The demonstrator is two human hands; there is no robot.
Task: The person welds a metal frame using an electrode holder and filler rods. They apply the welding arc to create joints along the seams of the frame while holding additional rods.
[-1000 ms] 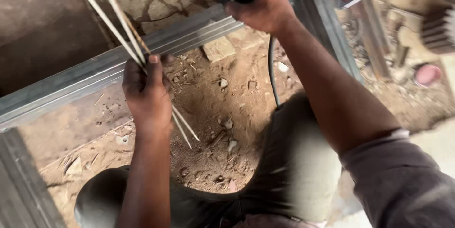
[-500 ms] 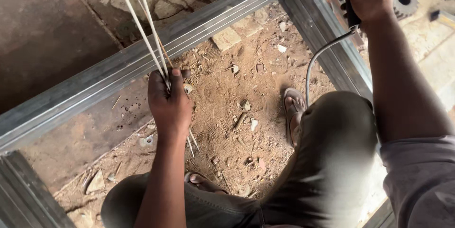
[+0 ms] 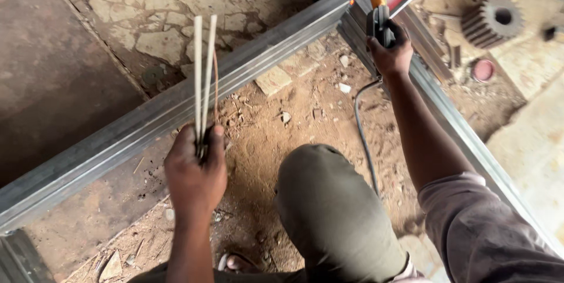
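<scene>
Dirt floor below; left hand (image 3: pixel 195 171) grips rods (image 3: pixel 202 77) (upright), right hand (image 3: pixel 390 54) electrode holder (image 3: pixel 378 15).

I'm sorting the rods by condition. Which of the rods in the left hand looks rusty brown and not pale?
The thin brown rod on the right of the bundle in the left hand; the two rods beside it are pale grey and thicker.

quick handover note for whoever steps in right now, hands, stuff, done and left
Left hand: closed on a small bundle of thin welding rods, pointing up and away.
Right hand: gripping the electrode holder at the frame corner; its cable trails back past the knee.
Metal frame lies on the dirt, two rails meeting at that corner.
Done: cannot tell whether the corner is welded.
Left: no arc or rod in the holder visible.
</scene>
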